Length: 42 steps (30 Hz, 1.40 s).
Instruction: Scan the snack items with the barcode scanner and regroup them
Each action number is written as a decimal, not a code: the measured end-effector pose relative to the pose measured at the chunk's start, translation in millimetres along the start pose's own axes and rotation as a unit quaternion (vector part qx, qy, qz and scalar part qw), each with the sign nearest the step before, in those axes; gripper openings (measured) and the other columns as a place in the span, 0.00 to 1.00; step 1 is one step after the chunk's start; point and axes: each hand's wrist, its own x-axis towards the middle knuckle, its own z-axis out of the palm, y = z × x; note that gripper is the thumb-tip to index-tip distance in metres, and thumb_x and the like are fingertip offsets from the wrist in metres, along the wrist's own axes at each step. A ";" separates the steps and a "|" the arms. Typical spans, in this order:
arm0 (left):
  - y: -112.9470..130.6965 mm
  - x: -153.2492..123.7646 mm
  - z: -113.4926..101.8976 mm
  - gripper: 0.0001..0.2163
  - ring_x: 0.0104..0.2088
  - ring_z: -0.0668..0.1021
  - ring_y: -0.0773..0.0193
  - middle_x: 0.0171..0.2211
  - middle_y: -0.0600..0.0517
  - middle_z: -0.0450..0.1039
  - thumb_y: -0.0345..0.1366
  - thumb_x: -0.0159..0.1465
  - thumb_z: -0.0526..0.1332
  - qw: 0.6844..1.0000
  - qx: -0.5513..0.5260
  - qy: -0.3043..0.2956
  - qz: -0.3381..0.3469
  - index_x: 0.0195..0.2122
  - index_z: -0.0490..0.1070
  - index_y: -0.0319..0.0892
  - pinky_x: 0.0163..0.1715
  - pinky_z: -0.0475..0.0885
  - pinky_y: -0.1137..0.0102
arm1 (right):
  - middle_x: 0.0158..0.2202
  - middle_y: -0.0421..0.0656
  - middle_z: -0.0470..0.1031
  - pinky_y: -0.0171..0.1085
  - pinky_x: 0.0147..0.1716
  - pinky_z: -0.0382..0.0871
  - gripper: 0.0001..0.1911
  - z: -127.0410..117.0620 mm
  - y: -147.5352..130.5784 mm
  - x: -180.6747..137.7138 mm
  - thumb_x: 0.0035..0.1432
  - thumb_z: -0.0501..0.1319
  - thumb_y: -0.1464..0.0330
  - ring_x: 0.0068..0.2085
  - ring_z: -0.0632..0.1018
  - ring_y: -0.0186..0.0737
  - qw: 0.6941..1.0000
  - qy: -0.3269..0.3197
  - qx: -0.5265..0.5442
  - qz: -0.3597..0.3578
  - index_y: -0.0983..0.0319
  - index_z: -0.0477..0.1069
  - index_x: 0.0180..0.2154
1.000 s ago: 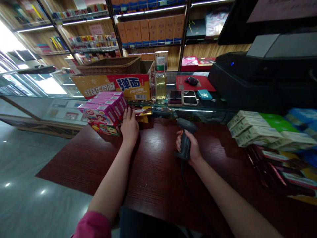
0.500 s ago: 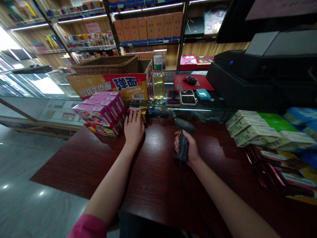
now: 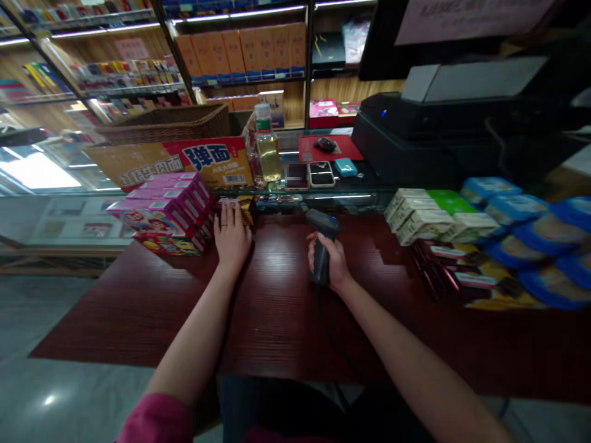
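Since a second ago, the left hand (image 3: 232,239) has shifted rightward from the pink boxes (image 3: 159,206) onto the yellow packs (image 3: 248,210). Its fingers stretch out, slightly apart, over the packs, hiding much of them. The right hand (image 3: 338,263) wraps its fingers around the scanner's (image 3: 320,266) handle. Blue tubs (image 3: 554,283) run off the right edge. The carton (image 3: 173,147) reads 弹面; the pink boxes' print is blurred.
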 end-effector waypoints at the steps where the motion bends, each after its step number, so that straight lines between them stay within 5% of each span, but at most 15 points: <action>1: 4.1 -1.8 -2.1 0.34 0.75 0.53 0.42 0.75 0.31 0.47 0.34 0.67 0.55 1.000 -0.009 0.002 0.002 0.73 0.52 0.29 0.72 0.47 0.45 | 0.21 0.34 0.68 0.32 0.11 0.63 0.20 -1.9 -4.3 -5.8 0.52 0.70 0.52 0.16 0.67 0.31 1.000 0.000 -0.002 -0.007 0.61 0.71 0.36; 4: 27.1 -10.3 -2.9 0.34 0.76 0.51 0.42 0.76 0.34 0.43 0.34 0.67 0.55 0.998 -0.042 0.010 0.056 0.74 0.51 0.32 0.73 0.46 0.45 | 0.22 0.34 0.69 0.31 0.12 0.64 0.19 -16.8 -23.5 -28.4 0.53 0.69 0.53 0.17 0.68 0.31 1.000 0.005 -0.019 -0.016 0.61 0.72 0.37; 7: 72.0 -23.8 4.7 0.33 0.75 0.55 0.48 0.76 0.39 0.46 0.33 0.69 0.54 0.977 -0.096 -0.023 0.188 0.75 0.51 0.38 0.73 0.49 0.50 | 0.23 0.34 0.69 0.31 0.13 0.65 0.18 -43.1 -49.2 -59.4 0.54 0.68 0.53 0.18 0.69 0.31 0.998 0.038 -0.039 -0.031 0.60 0.73 0.37; 13: 217.2 -62.0 24.8 0.32 0.74 0.58 0.58 0.75 0.45 0.52 0.30 0.70 0.54 0.855 -0.204 -0.120 0.461 0.75 0.50 0.42 0.72 0.54 0.60 | 0.23 0.34 0.69 0.30 0.12 0.64 0.17 -102.7 -90.1 -137.7 0.54 0.67 0.54 0.18 0.68 0.31 0.973 0.170 -0.035 -0.154 0.60 0.72 0.39; 17: 302.9 -77.5 37.8 0.31 0.74 0.58 0.57 0.74 0.43 0.54 0.30 0.69 0.54 0.800 -0.277 -0.157 0.509 0.73 0.54 0.39 0.71 0.56 0.59 | 0.23 0.34 0.69 0.31 0.13 0.65 0.17 -132.6 -100.6 -179.8 0.55 0.66 0.53 0.18 0.68 0.31 0.948 0.247 -0.060 -0.194 0.59 0.70 0.39; 20: 329.5 -79.5 45.7 0.29 0.72 0.63 0.58 0.71 0.45 0.62 0.25 0.66 0.53 0.785 -0.313 -0.171 0.506 0.70 0.62 0.40 0.72 0.56 0.56 | 0.23 0.34 0.69 0.30 0.12 0.64 0.19 -145.1 -104.2 -198.1 0.54 0.67 0.52 0.17 0.67 0.31 0.937 0.278 -0.064 -0.201 0.59 0.70 0.38; 23: 318.9 -74.1 49.9 0.24 0.69 0.69 0.58 0.67 0.46 0.69 0.27 0.69 0.53 0.782 -0.336 -0.170 0.496 0.65 0.68 0.43 0.70 0.58 0.54 | 0.23 0.35 0.68 0.30 0.12 0.63 0.19 -147.2 -105.8 -203.7 0.54 0.68 0.52 0.17 0.67 0.31 0.935 0.280 -0.062 -0.207 0.59 0.71 0.38; 26: 281.0 -64.3 49.4 0.19 0.64 0.74 0.58 0.62 0.47 0.75 0.32 0.73 0.53 0.801 -0.359 -0.165 0.451 0.61 0.73 0.47 0.67 0.64 0.54 | 0.23 0.35 0.69 0.30 0.12 0.63 0.19 -139.5 -103.1 -196.6 0.53 0.68 0.52 0.17 0.68 0.31 0.945 0.262 -0.067 -0.185 0.59 0.71 0.38; 28: 246.7 -56.7 47.9 0.17 0.59 0.79 0.58 0.58 0.47 0.78 0.34 0.73 0.54 0.838 -0.372 -0.152 0.369 0.58 0.76 0.47 0.64 0.69 0.57 | 0.22 0.35 0.69 0.30 0.12 0.63 0.19 -130.1 -97.6 -184.8 0.53 0.68 0.52 0.18 0.68 0.31 0.956 0.233 -0.072 -0.162 0.59 0.72 0.38; 32: 169.2 -40.4 44.9 0.15 0.49 0.84 0.54 0.50 0.48 0.83 0.42 0.66 0.63 0.901 -0.412 -0.099 0.099 0.51 0.81 0.44 0.54 0.77 0.62 | 0.22 0.36 0.71 0.30 0.12 0.64 0.18 -105.1 -76.8 -143.9 0.54 0.68 0.54 0.17 0.69 0.31 0.989 0.111 -0.067 -0.067 0.61 0.73 0.38; 34: 131.5 -32.2 42.1 0.17 0.46 0.84 0.53 0.45 0.47 0.84 0.46 0.62 0.66 0.885 -0.457 -0.086 -0.015 0.47 0.82 0.41 0.49 0.79 0.63 | 0.22 0.36 0.71 0.30 0.11 0.64 0.18 -90.2 -62.7 -115.6 0.55 0.67 0.53 0.17 0.69 0.31 0.998 0.038 -0.052 0.003 0.61 0.73 0.37; 38: 70.4 -17.3 33.9 0.24 0.36 0.84 0.58 0.39 0.46 0.84 0.51 0.56 0.70 0.801 -0.564 -0.092 -0.180 0.46 0.81 0.37 0.37 0.80 0.67 | 0.22 0.36 0.73 0.30 0.11 0.63 0.20 -52.8 -31.6 -49.1 0.57 0.67 0.51 0.15 0.69 0.31 0.994 -0.054 -0.048 0.086 0.62 0.71 0.36; 42: 38.0 -4.5 31.8 0.27 0.29 0.81 0.63 0.33 0.48 0.82 0.51 0.52 0.73 0.745 -0.609 -0.086 -0.258 0.45 0.79 0.35 0.30 0.79 0.70 | 0.19 0.35 0.72 0.31 0.10 0.65 0.25 -12.0 -3.5 7.0 0.50 0.71 0.47 0.14 0.69 0.33 0.989 -0.082 -0.055 0.113 0.61 0.70 0.34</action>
